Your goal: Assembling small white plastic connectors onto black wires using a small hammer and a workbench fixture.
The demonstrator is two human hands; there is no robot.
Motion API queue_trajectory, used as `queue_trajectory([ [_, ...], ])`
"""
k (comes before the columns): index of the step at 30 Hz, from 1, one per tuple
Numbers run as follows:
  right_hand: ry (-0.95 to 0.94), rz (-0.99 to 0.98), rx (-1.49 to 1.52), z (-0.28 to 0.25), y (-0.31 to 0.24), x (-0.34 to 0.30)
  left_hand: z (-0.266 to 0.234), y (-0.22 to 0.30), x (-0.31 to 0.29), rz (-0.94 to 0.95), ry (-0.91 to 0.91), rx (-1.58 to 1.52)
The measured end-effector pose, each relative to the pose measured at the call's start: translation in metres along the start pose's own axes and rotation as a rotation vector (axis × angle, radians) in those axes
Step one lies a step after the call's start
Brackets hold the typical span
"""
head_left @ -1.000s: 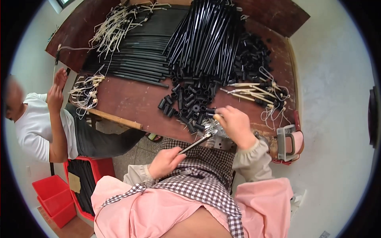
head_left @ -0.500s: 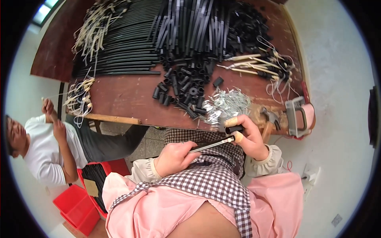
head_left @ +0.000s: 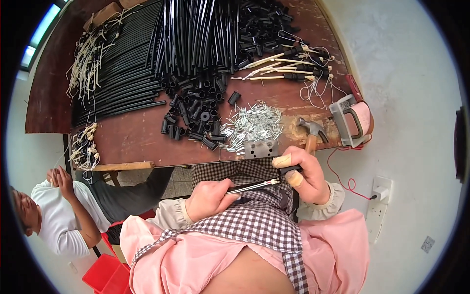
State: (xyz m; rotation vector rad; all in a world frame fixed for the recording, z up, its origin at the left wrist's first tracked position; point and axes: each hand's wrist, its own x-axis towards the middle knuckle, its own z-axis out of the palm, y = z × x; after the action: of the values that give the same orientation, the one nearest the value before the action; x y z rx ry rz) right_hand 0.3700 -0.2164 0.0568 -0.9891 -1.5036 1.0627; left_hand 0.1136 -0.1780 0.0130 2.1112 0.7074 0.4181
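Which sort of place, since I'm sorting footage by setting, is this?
Probably a small assembly workshop: in view are a pile of long, glossy black tubes, a heap of thin, silver metal pins and a metal claw hammer with a wooden handle.

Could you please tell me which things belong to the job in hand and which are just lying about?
Likely job:
rod in left hand
black piece in right hand
short black tubes
silver pins

Seemingly lying about:
untouched hammer
red bin
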Motion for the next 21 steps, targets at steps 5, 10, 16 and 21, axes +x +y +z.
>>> queue_trajectory([
  [5, 0.018, -0.031, -0.108, -0.003, -0.010, 0.002, 0.002, 0.000, 0.002, 0.030, -0.044, -0.020],
  [10, 0.148, 0.043, -0.274, 0.016, -0.022, -0.001, 0.002, 0.005, 0.002, 0.009, -0.060, -0.076],
  [16, 0.049, 0.249, -0.561, 0.036, -0.013, 0.021, -0.004, 0.003, 0.010, -0.080, -0.053, 0.018],
  [21, -0.139, 0.220, -0.821, -0.017, 0.069, 0.068, 0.006, -0.036, 0.005, -0.276, -0.016, 0.159],
])
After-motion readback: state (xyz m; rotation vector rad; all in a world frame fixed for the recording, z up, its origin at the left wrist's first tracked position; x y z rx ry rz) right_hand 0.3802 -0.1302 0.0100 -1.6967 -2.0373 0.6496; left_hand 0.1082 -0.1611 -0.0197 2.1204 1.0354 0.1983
